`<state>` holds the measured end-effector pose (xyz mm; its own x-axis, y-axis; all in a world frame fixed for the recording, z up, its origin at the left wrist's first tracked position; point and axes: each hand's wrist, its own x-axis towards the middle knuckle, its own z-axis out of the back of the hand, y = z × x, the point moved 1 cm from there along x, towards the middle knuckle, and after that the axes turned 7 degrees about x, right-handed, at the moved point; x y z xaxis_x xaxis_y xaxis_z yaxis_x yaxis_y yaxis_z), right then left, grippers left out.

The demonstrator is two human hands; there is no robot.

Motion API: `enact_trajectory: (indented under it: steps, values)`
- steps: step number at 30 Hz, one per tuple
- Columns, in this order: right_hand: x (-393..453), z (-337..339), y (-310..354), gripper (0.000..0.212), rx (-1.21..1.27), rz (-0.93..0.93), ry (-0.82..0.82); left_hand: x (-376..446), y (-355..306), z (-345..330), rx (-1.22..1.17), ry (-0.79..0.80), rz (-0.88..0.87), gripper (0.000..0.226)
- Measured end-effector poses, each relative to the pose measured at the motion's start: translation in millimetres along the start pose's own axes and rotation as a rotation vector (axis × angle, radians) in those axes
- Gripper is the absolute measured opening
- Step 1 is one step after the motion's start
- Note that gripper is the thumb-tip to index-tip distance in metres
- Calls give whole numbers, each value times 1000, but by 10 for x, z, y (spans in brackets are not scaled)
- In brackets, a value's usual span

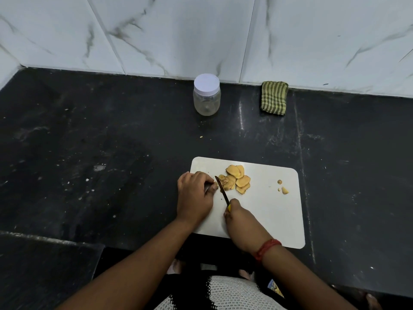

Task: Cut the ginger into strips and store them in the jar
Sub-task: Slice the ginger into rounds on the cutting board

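A right hand grips the yellow handle of a small knife, fingers curled round it, a red thread band on the wrist; the dark blade angles up and to the left, its tip just beside the fingertips of the left hand. That left hand lies knuckles-up on the left end of a white board, fingers curled down onto a small piece of ginger that they pinch against the board, most of it hidden beneath them. Just right of the blade sits a loose heap of ginger slices, pale yellow, overlapping one another near the middle of the board's far edge. Farther right on the board, apart from the heap, lie a few trimmings. The board rests on a black counter marked with pale specks and streaks. Well behind the board, near the marble-patterned wall, stands a clear jar, upright, its white lid on, nothing plainly visible inside. To the right of the jar, against the foot of the wall, lies a folded green striped cloth. At the bottom edge, the person's white mesh garment shows between the forearms.
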<state>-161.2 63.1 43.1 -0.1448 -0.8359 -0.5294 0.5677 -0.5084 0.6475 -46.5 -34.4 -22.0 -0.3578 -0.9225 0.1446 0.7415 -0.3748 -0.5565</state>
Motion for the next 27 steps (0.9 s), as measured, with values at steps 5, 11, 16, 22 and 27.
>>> enact_trajectory:
  steps: [5,11,16,22,27]
  values:
    - [30,-13,1,3,-4,-14,16,11,-2,5,15,4,-16,9]
    - [54,-13,22,4,-16,-7,37,20,36,-20,82,23,-38,11]
    - [111,-8,30,5,-49,-11,68,23,30,-16,72,39,-37,12]
    - [222,-8,34,7,-77,-40,69,33,26,-6,69,53,-30,13]
    - [152,-60,-18,15,-125,-28,30,29,15,-8,45,61,-16,10]
